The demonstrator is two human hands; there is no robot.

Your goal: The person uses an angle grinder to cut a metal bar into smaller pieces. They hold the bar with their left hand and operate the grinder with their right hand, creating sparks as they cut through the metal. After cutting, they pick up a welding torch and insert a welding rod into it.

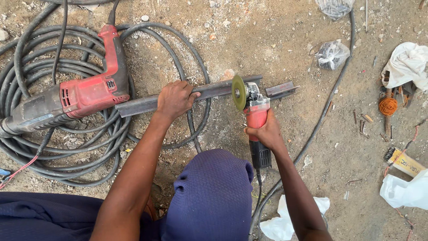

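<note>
Down on the dirt floor (276, 40) a length of steel angle bar (138, 105) lies nearly level, and everything sits around it. The left hand (174, 99) is pressed flat over the bar near its middle, fingers curled over the far edge, pinning it to the ground. Just to the right of that hand, the yellow-green disc (238, 92) of a red angle grinder (257, 117) stands on edge against the bar. The right hand (266, 132) is wrapped tight around the grinder's body on the near side of the bar. Beyond the disc, a short end of the bar (281, 89) sticks out.

At the bar's left end a red rotary hammer drill (73, 98) lies on a big coil of black cable (26, 67), the bar's tip touching or tucked just under it; I cannot tell which. Beyond the bar, well apart, sits a knotted clear plastic bag (332, 54). Further right of the bar lie a white cloth (408, 62) and a ball of orange string (388, 106). Nearer the person, crumpled white plastic (283, 223) rests by the grinder's cord (258, 196).
</note>
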